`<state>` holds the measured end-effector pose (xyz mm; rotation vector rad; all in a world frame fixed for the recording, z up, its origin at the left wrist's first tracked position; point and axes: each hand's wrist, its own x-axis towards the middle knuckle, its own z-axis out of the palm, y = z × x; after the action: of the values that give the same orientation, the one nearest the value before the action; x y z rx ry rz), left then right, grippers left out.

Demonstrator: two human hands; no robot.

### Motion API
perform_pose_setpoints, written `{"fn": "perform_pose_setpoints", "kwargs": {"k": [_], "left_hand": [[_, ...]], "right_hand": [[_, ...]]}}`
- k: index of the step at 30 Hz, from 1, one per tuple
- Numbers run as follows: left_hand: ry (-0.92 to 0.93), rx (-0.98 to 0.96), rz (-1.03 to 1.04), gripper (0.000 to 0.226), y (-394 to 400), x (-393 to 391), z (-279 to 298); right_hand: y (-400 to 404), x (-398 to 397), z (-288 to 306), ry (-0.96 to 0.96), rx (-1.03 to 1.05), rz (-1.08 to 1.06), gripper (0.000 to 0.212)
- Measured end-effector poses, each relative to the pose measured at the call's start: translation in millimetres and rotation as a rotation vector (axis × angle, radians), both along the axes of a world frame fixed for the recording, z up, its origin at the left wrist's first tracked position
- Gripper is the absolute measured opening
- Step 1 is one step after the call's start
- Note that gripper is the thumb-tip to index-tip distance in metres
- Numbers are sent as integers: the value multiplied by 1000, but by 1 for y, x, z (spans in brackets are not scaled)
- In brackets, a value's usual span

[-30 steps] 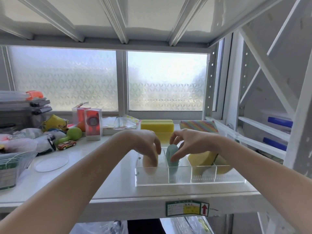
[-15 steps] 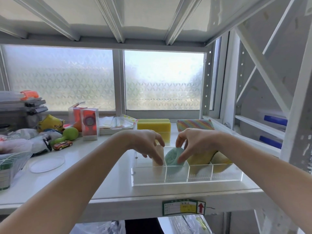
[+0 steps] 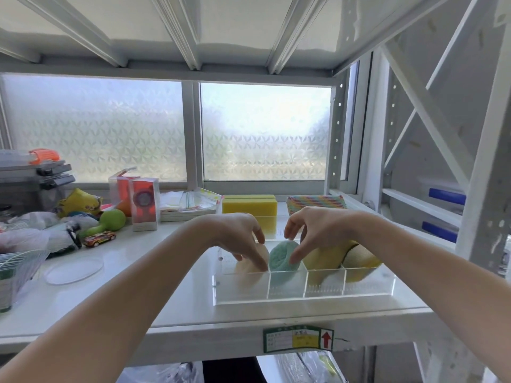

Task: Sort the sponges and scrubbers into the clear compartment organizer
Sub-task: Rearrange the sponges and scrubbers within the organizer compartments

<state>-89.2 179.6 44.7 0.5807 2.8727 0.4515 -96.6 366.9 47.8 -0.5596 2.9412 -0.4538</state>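
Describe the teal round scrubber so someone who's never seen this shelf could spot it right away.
Find the clear compartment organizer at the front of the white shelf, below the window. Count to its second compartment from the left, between the two hands. The teal scrubber stands there on edge, the only blue-green piece, with a peach pad on its left and yellow sponges on its right.

My clear plastic compartment organizer [image 3: 304, 288] sits on the white metal shelf [image 3: 171, 294] at my 1 o'clock. Its compartments hold, left to right, a beige round sponge [image 3: 253, 262], a teal round scrubber [image 3: 280, 257], then a yellow sponge [image 3: 322, 257] and a yellow-green scrubber [image 3: 360, 261]. Behind it, at 12 o'clock, stands a yellow rectangular sponge block [image 3: 249, 205]; a small toy car [image 3: 99, 238] lies at 10 o'clock.
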Motion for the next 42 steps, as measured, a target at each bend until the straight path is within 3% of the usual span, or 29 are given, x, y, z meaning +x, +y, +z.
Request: {"fn": "perform_pose_setpoints", "kwargs": {"k": [23, 42], "left_hand": [[-11, -46, -34, 64, -8, -6, -5], [-22, -36, -19, 66, -7, -6, -5]], "right_hand": [[-9, -2, -1, -47, 94, 15, 73], [-10, -2, -5, -18, 132, 11, 71]]}}
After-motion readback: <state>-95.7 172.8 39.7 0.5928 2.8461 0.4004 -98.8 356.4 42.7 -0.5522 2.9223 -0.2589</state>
